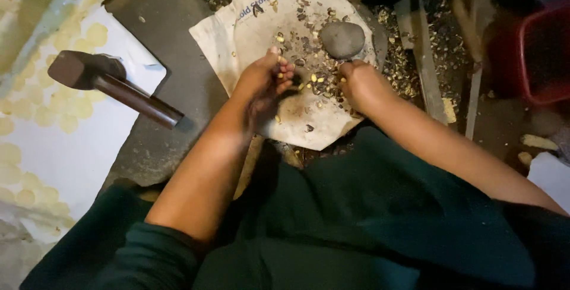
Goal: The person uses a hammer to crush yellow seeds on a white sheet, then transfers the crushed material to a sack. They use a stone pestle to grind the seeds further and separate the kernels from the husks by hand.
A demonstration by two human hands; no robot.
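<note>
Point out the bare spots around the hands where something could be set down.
The dark flat slab is bare between the hammer and the white sack cloth. The cloth's upper left part is fairly free too. It is crowded at the cloth's middle: shells and kernels, the round stone, left hand and right hand.

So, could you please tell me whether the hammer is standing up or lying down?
Lying down. The hammer rests on its side across the white sheet and the grey slab, apart from both hands, which work among the cracked shells.
</note>
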